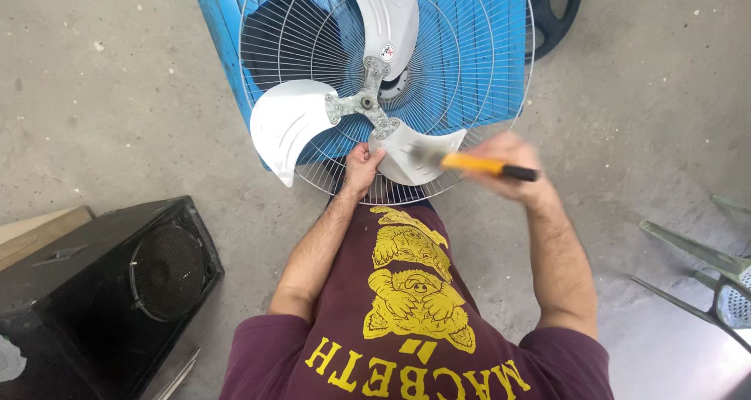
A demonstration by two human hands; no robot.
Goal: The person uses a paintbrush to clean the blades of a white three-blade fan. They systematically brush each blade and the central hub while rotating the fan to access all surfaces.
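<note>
A maroon shirt (415, 322) with a yellow print fills the near edge of the view. Off to the left of the fingers a black speaker box (102, 290) sits on the concrete floor (117, 95). The left hand (361, 168) curls its fingers around the edge of the lowest fan blade (411, 151), steadying it against the wire guard (469, 56) on a blue board (215, 17). The thin metal blade looks light but springy, best held by its rim close to the hub. The right hand (512, 164), blurred, is closed around a yellow-handled brush (469, 163) whose bristles touch that blade just beyond the left fingertips.
</note>
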